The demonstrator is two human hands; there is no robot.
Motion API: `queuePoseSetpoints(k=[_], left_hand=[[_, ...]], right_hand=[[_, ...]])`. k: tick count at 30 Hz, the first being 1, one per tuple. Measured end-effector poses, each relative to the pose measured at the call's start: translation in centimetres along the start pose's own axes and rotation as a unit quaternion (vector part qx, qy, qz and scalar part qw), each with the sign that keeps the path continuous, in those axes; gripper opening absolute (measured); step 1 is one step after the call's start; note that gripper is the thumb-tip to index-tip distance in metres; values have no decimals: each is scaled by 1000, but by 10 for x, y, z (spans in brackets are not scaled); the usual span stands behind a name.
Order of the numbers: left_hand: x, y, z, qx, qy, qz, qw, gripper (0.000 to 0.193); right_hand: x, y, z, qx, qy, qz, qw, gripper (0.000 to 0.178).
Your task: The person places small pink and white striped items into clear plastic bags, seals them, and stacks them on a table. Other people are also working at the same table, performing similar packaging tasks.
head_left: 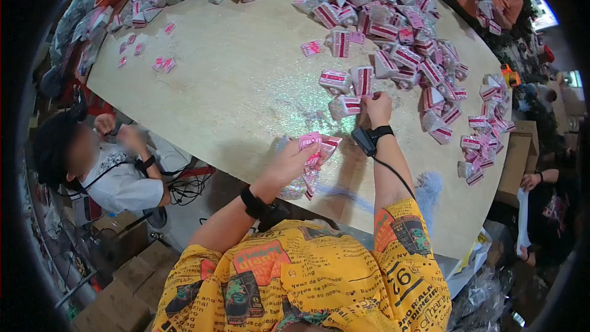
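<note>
Head view: your left hand [294, 161] holds a bundle of pink labels [314, 146] near the bench [246, 86] edge, grip clamped on them. Your right hand [376, 107] reaches ahead, fingers closing on a white-and-red packet [345, 106] just to its left. The packet lies ahead and right of the labels; the right hand is nearer.

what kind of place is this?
Probably a small packing workshop: heaps of pink-and-white packets cover a big shared table, cardboard boxes stand beside it, and other people work around the edges.
</note>
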State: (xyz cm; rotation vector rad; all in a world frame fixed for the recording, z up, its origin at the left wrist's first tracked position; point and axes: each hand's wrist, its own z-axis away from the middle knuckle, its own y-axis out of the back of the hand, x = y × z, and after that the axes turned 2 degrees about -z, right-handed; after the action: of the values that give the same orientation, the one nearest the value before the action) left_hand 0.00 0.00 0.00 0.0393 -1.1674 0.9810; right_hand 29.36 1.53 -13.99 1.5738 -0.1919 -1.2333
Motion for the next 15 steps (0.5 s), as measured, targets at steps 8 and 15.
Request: queuePoseSetpoints(k=[8,15], left_hand=[[4,2,-5,28,-30,-1,999,24],[3,11,-12,47,-61,-46,996,21]], right_hand=[[5,-13,-11,53,50,-41,997,19],[-44,10,3,-8,0,42,999,46]])
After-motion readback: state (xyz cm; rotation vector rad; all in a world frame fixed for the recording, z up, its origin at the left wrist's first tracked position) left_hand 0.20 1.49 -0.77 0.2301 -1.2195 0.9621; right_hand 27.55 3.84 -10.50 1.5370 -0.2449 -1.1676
